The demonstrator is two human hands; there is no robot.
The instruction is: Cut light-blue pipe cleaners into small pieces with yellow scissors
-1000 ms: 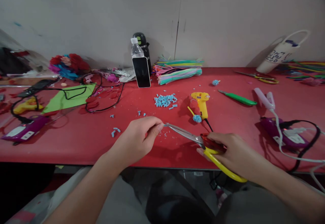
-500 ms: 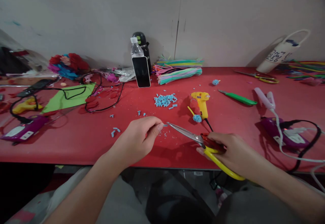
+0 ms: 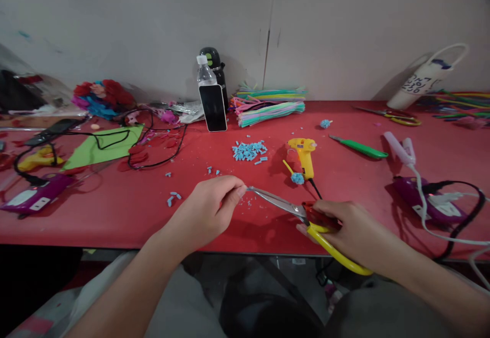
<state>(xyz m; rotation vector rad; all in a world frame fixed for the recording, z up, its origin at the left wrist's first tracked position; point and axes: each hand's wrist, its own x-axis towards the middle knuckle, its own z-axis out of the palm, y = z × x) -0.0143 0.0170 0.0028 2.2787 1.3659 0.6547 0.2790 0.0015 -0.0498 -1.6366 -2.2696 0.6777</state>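
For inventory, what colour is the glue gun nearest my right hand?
Mostly yellow: the glue gun, head view.

The scissors (image 3: 278,203) have long, shiny silver blades and handles of red and yellow. They are up over the red table (image 3: 268,236), sloping, with the points up to the left and the yellow handle down to the right. The blades look close together. Their tips meet a tiny blue bit (image 3: 248,188), mostly hidden by fingertips (image 3: 240,191).
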